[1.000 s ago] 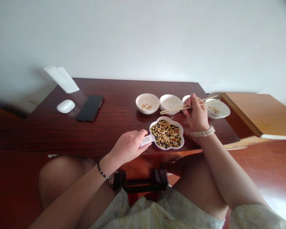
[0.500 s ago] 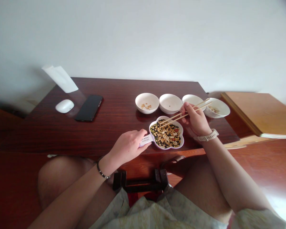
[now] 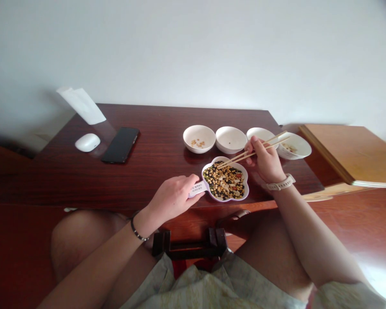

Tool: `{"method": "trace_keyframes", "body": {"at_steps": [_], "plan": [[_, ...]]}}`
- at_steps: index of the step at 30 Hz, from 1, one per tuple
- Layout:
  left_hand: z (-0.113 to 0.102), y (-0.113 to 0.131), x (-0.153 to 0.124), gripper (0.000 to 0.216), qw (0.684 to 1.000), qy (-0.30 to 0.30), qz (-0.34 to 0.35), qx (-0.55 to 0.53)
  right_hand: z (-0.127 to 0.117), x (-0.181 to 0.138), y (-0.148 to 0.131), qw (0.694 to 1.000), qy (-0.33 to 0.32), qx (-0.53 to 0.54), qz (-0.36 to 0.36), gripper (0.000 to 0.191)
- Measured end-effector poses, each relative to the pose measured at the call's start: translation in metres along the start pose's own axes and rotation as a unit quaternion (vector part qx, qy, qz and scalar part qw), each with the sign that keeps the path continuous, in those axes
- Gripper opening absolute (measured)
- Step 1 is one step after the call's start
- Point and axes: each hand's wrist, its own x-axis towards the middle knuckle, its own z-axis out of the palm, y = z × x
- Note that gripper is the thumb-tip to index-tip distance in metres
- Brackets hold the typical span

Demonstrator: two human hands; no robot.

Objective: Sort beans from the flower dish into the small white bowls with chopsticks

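Observation:
A flower-shaped white dish (image 3: pixel 244 194) full of mixed beans sits near the front edge of the dark wooden table (image 3: pixel 154 167). My left hand (image 3: pixel 173 197) grips the dish's handle at its left side. My right hand (image 3: pixel 266 161) holds a pair of wooden chopsticks (image 3: pixel 241 157), whose tips rest at the dish's far edge over the beans. Behind the dish stand several small white bowls: one with a few yellow beans (image 3: pixel 199 138), one nearly bare (image 3: pixel 230 139), one partly behind my hand (image 3: pixel 259 134), and one at the right (image 3: pixel 296 146).
A black phone (image 3: pixel 120 144), a white mouse (image 3: pixel 88 142) and a white pouch (image 3: pixel 82 106) lie at the table's back left. A light wooden board (image 3: pixel 350 152) juts out at the right. My knees and a dark stand (image 3: pixel 189 244) are below the table's front edge.
My right hand came down and toward me from over the right bowls, and the chopstick tips dropped to the far edge of the bean dish. My left hand stayed on the handle.

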Motion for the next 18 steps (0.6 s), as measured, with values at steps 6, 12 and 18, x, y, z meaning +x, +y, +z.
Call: {"method": "trace_keyframes", "body": {"at_steps": [6,12,18], "plan": [[0.0002,-0.0011,0.0002,0.031,1.0,-0.004,0.001,0.005,-0.0012,0.0006,0.0009,1.0,0.0,0.005,-0.005,0.047],[0.0007,-0.0007,0.0003,0.031,1.0,-0.001,-0.001,0.004,0.0,0.0004,0.0,1.0,0.009,0.003,-0.004,0.049],[0.0009,-0.0003,0.0001,0.032,1.0,0.001,-0.001,0.003,0.0012,0.0054,-0.0018,0.999,0.036,0.025,-0.025,0.051]]}}
